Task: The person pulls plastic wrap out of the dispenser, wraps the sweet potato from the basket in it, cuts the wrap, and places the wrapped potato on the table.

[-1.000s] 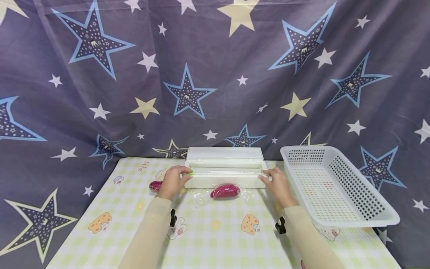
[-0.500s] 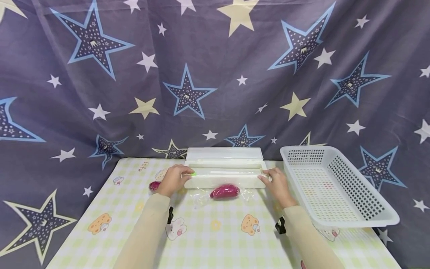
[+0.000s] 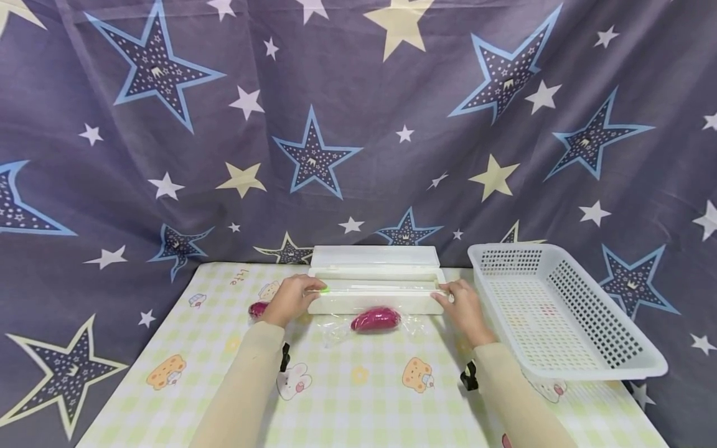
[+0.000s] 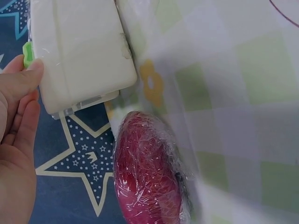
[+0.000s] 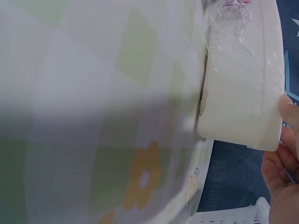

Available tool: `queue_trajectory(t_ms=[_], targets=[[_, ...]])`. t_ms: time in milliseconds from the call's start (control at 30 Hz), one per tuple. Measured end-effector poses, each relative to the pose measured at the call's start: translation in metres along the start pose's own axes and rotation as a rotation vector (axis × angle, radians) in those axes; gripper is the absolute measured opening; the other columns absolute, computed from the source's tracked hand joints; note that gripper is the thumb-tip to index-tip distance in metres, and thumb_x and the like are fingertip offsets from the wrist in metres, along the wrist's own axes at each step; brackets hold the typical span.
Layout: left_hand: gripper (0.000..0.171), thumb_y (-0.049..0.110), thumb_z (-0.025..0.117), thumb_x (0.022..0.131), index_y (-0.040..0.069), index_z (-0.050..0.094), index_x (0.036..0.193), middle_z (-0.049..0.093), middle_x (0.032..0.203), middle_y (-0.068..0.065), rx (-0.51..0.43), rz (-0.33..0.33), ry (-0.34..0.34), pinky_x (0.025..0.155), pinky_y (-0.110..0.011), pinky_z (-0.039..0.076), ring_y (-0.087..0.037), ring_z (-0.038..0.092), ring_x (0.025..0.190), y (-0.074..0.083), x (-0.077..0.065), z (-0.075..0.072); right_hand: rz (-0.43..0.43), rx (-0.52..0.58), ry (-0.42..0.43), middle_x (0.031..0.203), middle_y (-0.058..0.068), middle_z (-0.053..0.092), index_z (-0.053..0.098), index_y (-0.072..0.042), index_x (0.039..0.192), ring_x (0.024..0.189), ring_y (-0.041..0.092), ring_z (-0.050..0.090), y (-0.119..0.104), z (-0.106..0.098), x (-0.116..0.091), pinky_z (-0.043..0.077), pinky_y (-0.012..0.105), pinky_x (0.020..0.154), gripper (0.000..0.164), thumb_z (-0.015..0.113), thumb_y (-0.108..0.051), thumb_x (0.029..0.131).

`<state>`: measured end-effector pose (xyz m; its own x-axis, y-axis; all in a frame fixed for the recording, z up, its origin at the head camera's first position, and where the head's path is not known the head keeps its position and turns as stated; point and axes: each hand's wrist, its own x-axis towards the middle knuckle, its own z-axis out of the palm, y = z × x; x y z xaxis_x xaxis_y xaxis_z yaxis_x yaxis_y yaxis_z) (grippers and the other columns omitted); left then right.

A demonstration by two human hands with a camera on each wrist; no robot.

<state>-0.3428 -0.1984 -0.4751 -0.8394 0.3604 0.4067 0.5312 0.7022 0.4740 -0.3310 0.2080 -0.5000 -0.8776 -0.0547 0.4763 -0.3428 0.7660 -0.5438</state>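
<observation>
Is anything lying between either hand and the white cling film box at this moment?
Nothing visible. The left hand touches the left end of the cling film box by its green slider; the right hand is at the right end. The wrapped sweet potato lies in front, between the hands.
</observation>
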Motion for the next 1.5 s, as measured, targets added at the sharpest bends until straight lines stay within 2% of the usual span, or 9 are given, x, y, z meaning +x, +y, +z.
queue_trajectory(t_ms=[233,533,767,900,1000,1100,1233,1367,1500], targets=[[0.025,-0.004,0.074,0.087,0.008,0.075,0.108,0.072,0.106,-0.006,-0.033,-0.016,-0.058,0.087,-0.040,0.056,-0.025,0.068,0.097,0.002,0.002,-0.003,-0.003,-0.005,0.000,0.101,0.017,0.064,0.072,0.005,0.107,0.078,0.027,0.056,0.002,0.000,0.000,0.051,0.043,0.073,0.034,0.080,-0.021,0.087],[0.029,-0.010,0.071,0.087,0.006,0.075,0.111,0.072,0.109,-0.009,-0.055,-0.026,-0.081,0.089,-0.039,0.056,-0.027,0.068,0.101,0.008,0.006,-0.003,0.013,0.001,-0.008,0.103,0.017,0.064,0.071,0.005,0.109,0.081,0.032,0.059,0.004,-0.001,0.001,0.052,0.045,0.075,0.036,0.079,-0.022,0.088],[0.040,-0.016,0.066,0.086,0.009,0.075,0.116,0.073,0.111,-0.008,-0.001,0.019,-0.116,0.090,-0.038,0.055,-0.025,0.068,0.100,0.010,0.012,0.001,-0.027,-0.004,0.029,0.100,0.018,0.065,0.072,0.005,0.106,0.081,0.033,0.059,0.004,-0.001,0.003,0.052,0.046,0.075,0.033,0.081,-0.019,0.086],[0.041,-0.016,0.064,0.086,0.009,0.075,0.116,0.073,0.110,-0.008,0.017,0.009,-0.118,0.090,-0.040,0.055,-0.024,0.067,0.097,0.012,0.012,0.002,-0.051,-0.016,0.043,0.098,0.017,0.065,0.072,0.005,0.105,0.079,0.030,0.058,0.004,0.001,0.002,0.052,0.045,0.074,0.032,0.081,-0.019,0.085],[0.038,-0.009,0.064,0.085,0.008,0.074,0.118,0.071,0.114,-0.009,-0.007,-0.034,-0.128,0.090,-0.041,0.054,-0.023,0.066,0.097,0.014,0.012,0.003,-0.049,-0.014,0.050,0.098,0.017,0.065,0.072,0.005,0.104,0.079,0.032,0.059,0.005,0.001,0.002,0.052,0.046,0.073,0.031,0.081,-0.018,0.085],[0.038,0.001,0.069,0.084,0.004,0.072,0.121,0.071,0.115,-0.010,-0.037,-0.075,-0.110,0.090,-0.042,0.054,-0.024,0.065,0.098,0.017,0.012,0.005,-0.048,-0.014,0.049,0.098,0.017,0.065,0.072,0.005,0.104,0.081,0.033,0.060,0.005,0.001,0.002,0.053,0.046,0.075,0.031,0.081,-0.018,0.085],[0.034,0.012,0.081,0.085,0.002,0.072,0.116,0.071,0.107,-0.011,-0.026,-0.078,-0.063,0.087,-0.041,0.055,-0.025,0.065,0.096,0.021,0.014,0.010,-0.047,-0.016,0.037,0.099,0.017,0.065,0.072,0.005,0.105,0.080,0.031,0.059,0.005,0.001,0.002,0.053,0.045,0.074,0.032,0.081,-0.018,0.085],[0.022,0.010,0.082,0.083,0.004,0.075,0.103,0.071,0.100,-0.009,-0.001,-0.090,-0.031,0.084,-0.039,0.056,-0.025,0.067,0.091,0.025,0.015,0.014,-0.019,-0.011,0.016,0.101,0.017,0.065,0.072,0.005,0.106,0.080,0.030,0.058,0.004,0.001,0.000,0.052,0.044,0.073,0.032,0.081,-0.019,0.086],[0.018,0.006,0.082,0.082,0.006,0.076,0.099,0.072,0.099,-0.008,0.004,-0.104,-0.009,0.083,-0.037,0.057,-0.023,0.068,0.090,0.027,0.015,0.016,-0.005,-0.008,0.006,0.103,0.017,0.065,0.072,0.005,0.107,0.081,0.031,0.059,0.002,0.000,-0.001,0.053,0.044,0.074,0.033,0.080,-0.020,0.087]])
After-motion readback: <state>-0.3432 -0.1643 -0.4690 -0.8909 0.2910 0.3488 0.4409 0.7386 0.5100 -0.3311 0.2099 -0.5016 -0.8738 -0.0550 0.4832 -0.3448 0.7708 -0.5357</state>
